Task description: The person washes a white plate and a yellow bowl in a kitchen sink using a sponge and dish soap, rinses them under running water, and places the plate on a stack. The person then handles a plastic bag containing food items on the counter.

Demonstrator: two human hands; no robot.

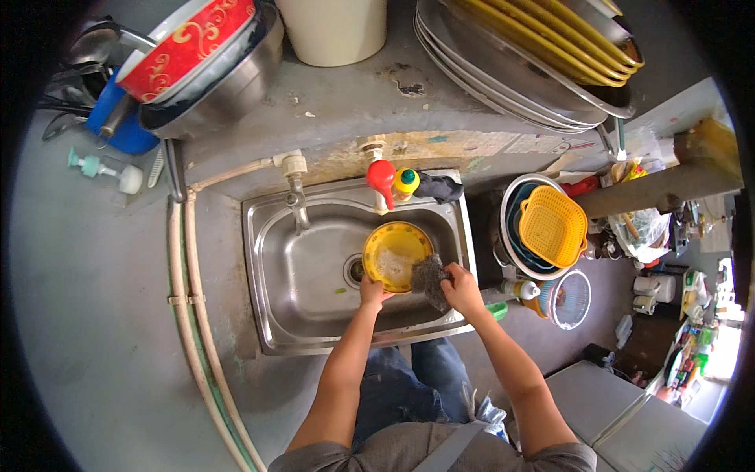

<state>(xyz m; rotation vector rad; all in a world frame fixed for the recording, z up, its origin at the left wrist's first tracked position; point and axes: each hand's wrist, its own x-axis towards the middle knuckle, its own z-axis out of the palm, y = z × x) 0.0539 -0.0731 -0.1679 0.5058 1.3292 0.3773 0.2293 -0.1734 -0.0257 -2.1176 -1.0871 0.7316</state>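
Observation:
A yellow bowl point(397, 257) with a patterned rim and foamy liquid inside is held over the stainless steel sink point(307, 277) by my left hand point(373, 292), which grips its near edge. My right hand point(462, 289) pinches a dark grey scouring pad point(430, 281) at the bowl's right rim. Behind the bowl are a tap with a red handle point(381, 176), a yellow bottle with a green cap point(406, 182) and a dark cloth point(440, 187). A metal tap point(296, 203) stands to the left, near the drain point(354, 270).
Stacked bowls point(189, 50), a cream container point(331, 29) and metal plates point(513, 88) sit on the ledge above the sink. To the right, a yellow plastic basket point(553, 226) rests in nested basins. Pipes point(191, 295) run along the left side.

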